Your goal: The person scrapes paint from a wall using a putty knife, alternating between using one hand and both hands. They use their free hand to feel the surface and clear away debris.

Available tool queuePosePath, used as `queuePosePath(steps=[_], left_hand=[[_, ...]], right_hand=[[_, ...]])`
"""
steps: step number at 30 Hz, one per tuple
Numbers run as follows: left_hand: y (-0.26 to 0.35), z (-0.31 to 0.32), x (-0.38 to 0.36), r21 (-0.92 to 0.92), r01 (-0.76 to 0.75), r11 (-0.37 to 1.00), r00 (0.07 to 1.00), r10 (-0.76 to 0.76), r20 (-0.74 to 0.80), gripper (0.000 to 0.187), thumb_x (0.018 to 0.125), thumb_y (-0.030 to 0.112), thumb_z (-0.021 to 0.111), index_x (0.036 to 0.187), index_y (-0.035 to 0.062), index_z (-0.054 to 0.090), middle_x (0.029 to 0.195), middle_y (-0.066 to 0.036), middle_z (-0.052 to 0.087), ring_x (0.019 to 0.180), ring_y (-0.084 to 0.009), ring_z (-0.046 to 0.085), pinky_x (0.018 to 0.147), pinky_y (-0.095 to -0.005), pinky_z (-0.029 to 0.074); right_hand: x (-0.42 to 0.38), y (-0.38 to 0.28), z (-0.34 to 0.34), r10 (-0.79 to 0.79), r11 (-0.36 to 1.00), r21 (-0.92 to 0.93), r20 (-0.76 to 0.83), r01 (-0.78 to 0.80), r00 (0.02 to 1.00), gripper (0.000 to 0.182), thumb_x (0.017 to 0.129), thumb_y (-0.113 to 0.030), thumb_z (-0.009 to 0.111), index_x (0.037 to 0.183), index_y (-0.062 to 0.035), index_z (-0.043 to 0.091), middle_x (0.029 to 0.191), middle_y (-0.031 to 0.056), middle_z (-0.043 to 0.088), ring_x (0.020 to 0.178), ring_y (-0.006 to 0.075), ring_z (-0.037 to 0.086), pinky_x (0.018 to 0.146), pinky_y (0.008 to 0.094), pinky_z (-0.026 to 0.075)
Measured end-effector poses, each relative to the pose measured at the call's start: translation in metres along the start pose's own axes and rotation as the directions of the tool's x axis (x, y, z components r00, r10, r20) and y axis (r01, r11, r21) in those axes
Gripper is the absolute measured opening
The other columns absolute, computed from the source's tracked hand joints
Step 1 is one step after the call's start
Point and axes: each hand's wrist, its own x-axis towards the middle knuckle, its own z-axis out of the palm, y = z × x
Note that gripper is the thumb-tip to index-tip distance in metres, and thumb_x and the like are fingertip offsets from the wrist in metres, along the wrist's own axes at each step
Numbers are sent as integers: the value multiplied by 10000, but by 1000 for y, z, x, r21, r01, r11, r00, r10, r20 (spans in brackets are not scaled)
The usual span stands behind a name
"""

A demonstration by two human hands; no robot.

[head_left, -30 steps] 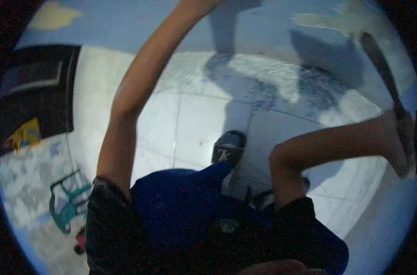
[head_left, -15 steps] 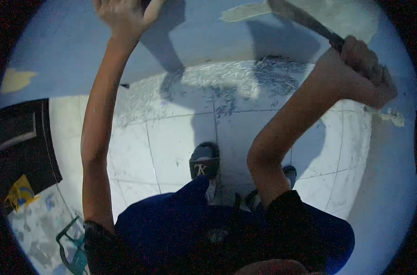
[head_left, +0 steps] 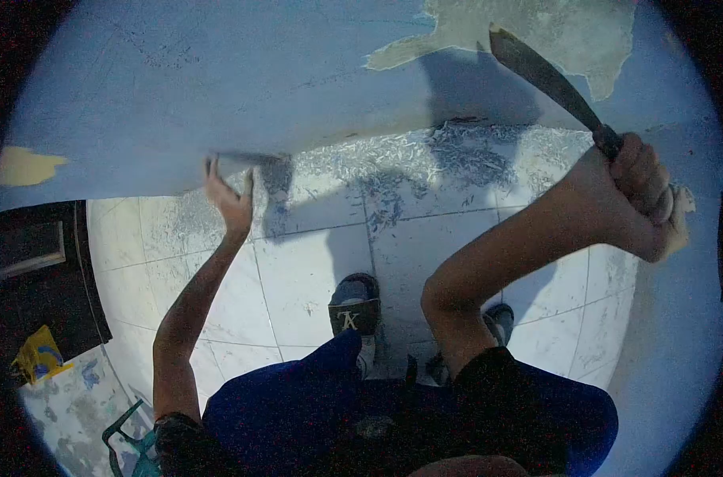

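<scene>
My right hand (head_left: 643,179) is closed around the dark handle of a machete (head_left: 548,79). The blade points up and to the left, apart from its shadow on the blue wall (head_left: 218,87). Beside the blade tip, a grey bare patch (head_left: 520,40) with ragged edges shows where paint is gone. My left hand (head_left: 228,199) is raised with thumb and fingers apart, near the foot of the wall, and nothing shows in it.
Paint flakes (head_left: 472,151) lie along the wall's foot on white floor tiles (head_left: 298,278). At left are a dark door-like panel (head_left: 27,246), a yellow packet (head_left: 39,354), a paint-spotted surface (head_left: 75,405) and a green plastic object (head_left: 131,445). A sandalled foot (head_left: 355,306) stands below.
My left hand has come down from high on the wall to near its foot. My right hand and the machete are slightly lower. The view has tilted up, showing more wall.
</scene>
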Motion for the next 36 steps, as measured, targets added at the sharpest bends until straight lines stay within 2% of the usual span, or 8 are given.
queuePosePath(steps=[3, 7, 17, 23, 30, 32, 34, 36], left_hand=[[-143, 5, -32, 346, 386, 855, 911, -412, 0, 925, 684, 373, 756, 1318, -76, 255, 1281, -249, 387, 1230, -368, 330, 1037, -426, 255], [-292, 21, -11, -64, 880, 471, 444, -767, 464, 773, 704, 368, 713, 1264, -57, 391, 1202, -202, 490, 1102, -315, 475, 942, -408, 372], [-238, 74, 19, 329, 781, 531, 542, -838, 64, 560, 715, 349, 665, 1111, -28, 547, 1131, -175, 578, 996, -274, 563, 839, -368, 443], [-255, 47, 13, 139, 808, 572, 545, -817, 189, 447, 728, 307, 652, 1029, -19, 598, 1102, -176, 596, 968, -284, 580, 793, -374, 459], [-282, 44, 17, -91, 916, 390, 397, -850, 347, 396, 746, 267, 638, 1014, -22, 599, 1086, -179, 600, 939, -287, 586, 764, -375, 457], [-281, 50, 19, -88, 920, 383, 392, -881, 263, 382, 751, 255, 634, 1010, -23, 600, 1082, -180, 601, 931, -288, 587, 755, -376, 457], [-281, 59, 21, -105, 904, 415, 428, -885, 182, 401, 779, 285, 598, 1042, -16, 582, 1077, -168, 604, 944, -285, 587, 772, -378, 453], [-294, 74, 18, -99, 871, 480, 489, -867, 93, 421, 807, 316, 562, 1075, -9, 563, 1072, -155, 607, 957, -283, 586, 788, -380, 450]], right_hand=[[-22, 25, 14, -144, 966, -216, 10, 143, 990, 158, 800, -119, 516, 763, -11, 407, 491, 69, 453, 396, 132, 435, 367, 256, 387], [-24, -12, 41, 50, 983, -171, -124, -71, 991, 209, 760, -119, 511, 625, -82, 356, 453, -2, 351, 366, 79, 304, 361, 255, 306], [-61, -61, 0, 675, 674, 437, -39, -596, 736, 359, 827, -152, 396, 508, -187, 237, 417, -51, 164, 367, 68, 98, 357, 236, 165], [-93, -69, -47, 812, 584, 189, -142, -789, 566, 366, 844, -145, 402, 519, -178, 238, 440, -49, 164, 379, 62, 120, 358, 236, 160], [-91, -41, -103, 581, 745, -375, -43, -552, 813, 154, 842, -134, 473, 888, 10, 500, 672, 127, 474, 536, 240, 485, 473, 357, 449], [-87, -31, -122, 602, 791, -336, 278, -512, 748, 196, 843, -76, 466, 974, 69, 470, 670, 179, 456, 542, 267, 474, 474, 378, 445], [-88, -29, -114, 661, 550, 349, 373, -759, 651, 196, 847, -71, 465, 984, 69, 464, 646, 149, 428, 519, 241, 428, 464, 360, 414], [-92, -30, -112, 698, 623, 224, 274, -750, 661, 207, 854, -85, 462, 989, 71, 460, 635, 137, 414, 512, 230, 407, 464, 356, 399]])
